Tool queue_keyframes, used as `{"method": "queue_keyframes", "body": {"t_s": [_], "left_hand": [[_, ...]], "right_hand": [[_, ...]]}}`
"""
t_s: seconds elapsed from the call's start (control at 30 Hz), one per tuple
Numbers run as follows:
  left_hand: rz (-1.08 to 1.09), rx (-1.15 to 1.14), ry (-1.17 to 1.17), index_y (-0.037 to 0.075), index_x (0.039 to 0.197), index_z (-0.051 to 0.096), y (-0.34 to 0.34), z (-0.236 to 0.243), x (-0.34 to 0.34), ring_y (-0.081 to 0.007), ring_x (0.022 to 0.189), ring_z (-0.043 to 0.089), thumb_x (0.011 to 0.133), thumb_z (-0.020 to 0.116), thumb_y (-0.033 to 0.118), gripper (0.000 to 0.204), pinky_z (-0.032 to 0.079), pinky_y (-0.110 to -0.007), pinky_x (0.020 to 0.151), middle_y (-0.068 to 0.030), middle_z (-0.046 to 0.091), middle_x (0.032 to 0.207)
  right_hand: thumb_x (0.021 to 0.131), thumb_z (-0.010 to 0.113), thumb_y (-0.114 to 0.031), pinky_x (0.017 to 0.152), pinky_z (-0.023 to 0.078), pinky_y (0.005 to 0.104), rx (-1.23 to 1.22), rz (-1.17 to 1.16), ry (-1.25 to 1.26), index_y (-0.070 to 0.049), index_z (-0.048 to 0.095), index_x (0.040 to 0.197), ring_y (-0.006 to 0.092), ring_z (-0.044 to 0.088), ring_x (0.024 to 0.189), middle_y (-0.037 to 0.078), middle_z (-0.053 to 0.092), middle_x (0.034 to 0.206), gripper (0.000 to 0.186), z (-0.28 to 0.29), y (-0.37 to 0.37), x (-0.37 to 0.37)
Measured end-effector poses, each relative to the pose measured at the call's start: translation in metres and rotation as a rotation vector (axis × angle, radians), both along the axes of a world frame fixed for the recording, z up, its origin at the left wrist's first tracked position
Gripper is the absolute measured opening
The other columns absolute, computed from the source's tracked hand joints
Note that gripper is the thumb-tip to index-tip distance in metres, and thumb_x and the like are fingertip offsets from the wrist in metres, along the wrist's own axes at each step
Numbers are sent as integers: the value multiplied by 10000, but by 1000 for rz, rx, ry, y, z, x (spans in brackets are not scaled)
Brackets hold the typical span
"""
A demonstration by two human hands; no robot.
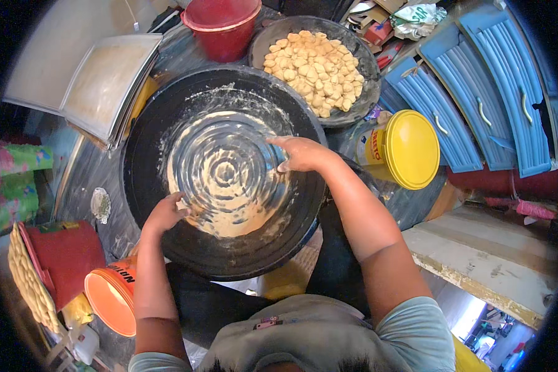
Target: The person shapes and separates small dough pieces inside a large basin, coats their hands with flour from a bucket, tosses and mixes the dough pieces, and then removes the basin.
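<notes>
Across my knees rests a wide black basin. Concentric rings mark its grey bottom, which is streaked with beige flour-like powder. Inside the right half, my right hand hovers over or touches the ringed surface, with index finger and thumb apart and nothing between them. My left hand is at the lower left inside the rim, its fingers bent and thumb apart, with pale powder on the tips. Beyond the basin stands a dark bowl heaped with small pale dough pieces.
At the back is a red bucket. A yellow-lidded tub stands right of the basin, near blue louvred panels. Stacked metal trays lie at the left. An orange bucket sits by my left forearm, near another red container.
</notes>
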State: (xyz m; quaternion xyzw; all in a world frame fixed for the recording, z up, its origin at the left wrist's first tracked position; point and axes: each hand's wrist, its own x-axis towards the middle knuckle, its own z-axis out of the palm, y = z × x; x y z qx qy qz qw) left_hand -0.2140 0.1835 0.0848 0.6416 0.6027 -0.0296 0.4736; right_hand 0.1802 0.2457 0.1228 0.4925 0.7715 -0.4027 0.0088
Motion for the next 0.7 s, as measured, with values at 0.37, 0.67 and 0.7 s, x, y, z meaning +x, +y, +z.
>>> {"method": "queue_keyframes", "body": {"t_s": [0.37, 0.67, 0.7], "left_hand": [[-16, 20, -7, 12, 1229, 476, -2, -7, -3, -284, 912, 569, 694, 723, 236, 630, 444, -353, 797, -187, 544, 1145], [-4, -14, 1, 4, 1238, 461, 2, -4, 2, -303, 1109, 502, 682, 721, 216, 650, 389, -356, 929, -203, 519, 1199], [7, -37, 10, 3, 1239, 460, 2, 0, 3, -309, 1141, 482, 679, 720, 213, 652, 375, -357, 952, -207, 508, 1214]], "right_hand": [[683, 724, -234, 942, 375, 387, -53, 22, -45, -108, 385, 1314, 343, 462, 1144, 208, 480, 1237, 727, -12, -3, -3], [651, 735, -227, 925, 389, 386, -47, 29, -25, -120, 396, 1306, 345, 469, 1133, 203, 485, 1232, 746, -2, -1, -1], [651, 735, -227, 925, 389, 386, -48, 33, -23, -120, 396, 1306, 345, 469, 1133, 203, 485, 1232, 746, -3, -1, -1]]}}
